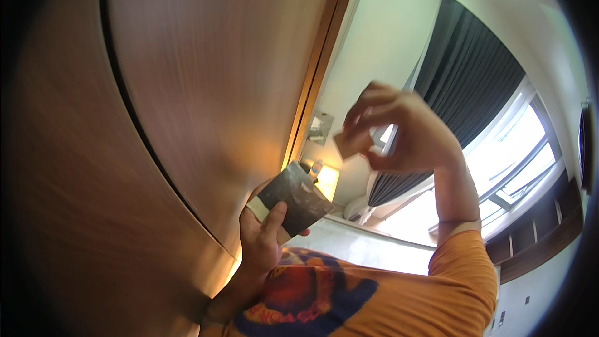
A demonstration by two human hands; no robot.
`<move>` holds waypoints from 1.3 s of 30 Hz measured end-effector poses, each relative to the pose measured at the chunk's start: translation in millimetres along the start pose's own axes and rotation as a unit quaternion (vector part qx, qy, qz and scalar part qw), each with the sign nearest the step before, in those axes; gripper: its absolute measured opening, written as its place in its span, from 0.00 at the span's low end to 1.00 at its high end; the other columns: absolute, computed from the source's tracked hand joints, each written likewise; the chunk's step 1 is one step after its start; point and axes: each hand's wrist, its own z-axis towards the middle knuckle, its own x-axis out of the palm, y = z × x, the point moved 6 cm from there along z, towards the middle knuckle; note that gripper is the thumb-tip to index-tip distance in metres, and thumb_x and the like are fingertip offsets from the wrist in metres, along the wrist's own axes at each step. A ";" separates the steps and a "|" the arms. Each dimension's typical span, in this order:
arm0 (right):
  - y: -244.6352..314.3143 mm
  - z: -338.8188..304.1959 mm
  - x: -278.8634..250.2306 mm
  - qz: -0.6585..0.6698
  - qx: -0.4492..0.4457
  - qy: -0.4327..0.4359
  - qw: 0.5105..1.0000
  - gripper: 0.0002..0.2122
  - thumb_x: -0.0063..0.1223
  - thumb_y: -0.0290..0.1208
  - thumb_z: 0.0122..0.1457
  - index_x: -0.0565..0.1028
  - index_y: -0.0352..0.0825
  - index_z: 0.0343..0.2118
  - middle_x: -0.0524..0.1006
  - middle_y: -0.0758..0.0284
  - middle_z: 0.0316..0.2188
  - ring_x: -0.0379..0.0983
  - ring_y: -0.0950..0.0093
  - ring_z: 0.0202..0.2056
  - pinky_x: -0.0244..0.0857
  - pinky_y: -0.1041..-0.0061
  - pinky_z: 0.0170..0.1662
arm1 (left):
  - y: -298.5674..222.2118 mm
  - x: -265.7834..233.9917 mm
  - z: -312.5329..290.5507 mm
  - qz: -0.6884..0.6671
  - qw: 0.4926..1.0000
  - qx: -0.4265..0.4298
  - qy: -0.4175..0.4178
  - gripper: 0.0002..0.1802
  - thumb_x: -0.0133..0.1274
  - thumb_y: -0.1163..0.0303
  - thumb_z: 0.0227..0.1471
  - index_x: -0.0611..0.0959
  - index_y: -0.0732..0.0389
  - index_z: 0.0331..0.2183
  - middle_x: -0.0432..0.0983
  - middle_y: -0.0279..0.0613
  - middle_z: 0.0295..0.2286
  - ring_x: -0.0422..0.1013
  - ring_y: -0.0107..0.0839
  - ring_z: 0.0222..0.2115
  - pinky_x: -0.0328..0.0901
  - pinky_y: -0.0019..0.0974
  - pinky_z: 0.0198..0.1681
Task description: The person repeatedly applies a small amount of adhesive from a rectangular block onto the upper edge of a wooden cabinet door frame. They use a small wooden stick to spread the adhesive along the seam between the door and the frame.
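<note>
My left hand (263, 240) is closed round a dark grey, flat rectangular slab (296, 203) with pale cream edges, the thumb lying across its face. The slab is tilted, and its face carries lighter smears and scuffs. Raised higher and to the right, my right hand (402, 128) pinches a small tan, flat-sided piece (346, 145) between thumb and fingers. Motion blurs that hand, and I cannot make out what kind of piece it is. The two hands are apart, and the tan piece does not touch the slab.
A brown wood-grain panel (212, 56) with a dark groove fills the left side, close to my left hand. A lit lamp (327, 181) glows behind the slab. Further off are a dark curtain (462, 68), a bright window (530, 128) and a brown shelf unit (536, 234).
</note>
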 end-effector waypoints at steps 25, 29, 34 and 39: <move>-71.5 227.0 -304.6 0.355 -0.103 -0.741 0.561 0.12 0.68 0.23 0.55 0.77 0.29 0.40 0.81 0.65 0.31 0.79 0.75 0.31 0.75 0.77 0.37 | 73.8 -61.7 24.3 0.039 0.992 -0.113 0.027 0.20 0.50 0.74 0.64 0.73 0.71 0.55 0.80 0.53 0.45 0.82 0.44 0.41 0.81 0.45 0.38; -73.3 237.9 -318.3 0.421 -0.065 -0.746 0.512 0.12 0.68 0.22 0.53 0.77 0.29 0.39 0.80 0.65 0.27 0.77 0.76 0.26 0.75 0.77 0.32 | 74.2 -61.9 27.4 0.040 0.992 -0.115 0.029 0.20 0.50 0.74 0.64 0.73 0.71 0.55 0.81 0.53 0.45 0.82 0.44 0.41 0.81 0.45 0.38; -82.6 243.3 -325.4 0.424 -0.051 -0.759 0.491 0.11 0.67 0.23 0.52 0.78 0.29 0.38 0.81 0.63 0.27 0.78 0.74 0.26 0.76 0.74 0.30 | 76.5 -61.6 29.3 0.037 0.992 -0.119 0.034 0.20 0.51 0.74 0.64 0.73 0.71 0.55 0.81 0.53 0.45 0.82 0.43 0.41 0.81 0.44 0.38; -93.9 246.9 -335.0 0.418 -0.027 -0.764 0.491 0.12 0.67 0.27 0.51 0.82 0.30 0.39 0.85 0.60 0.28 0.83 0.70 0.31 0.78 0.70 0.34 | 75.6 -60.2 29.1 0.036 0.991 -0.119 0.038 0.20 0.51 0.74 0.64 0.73 0.71 0.55 0.81 0.52 0.45 0.82 0.43 0.41 0.81 0.44 0.38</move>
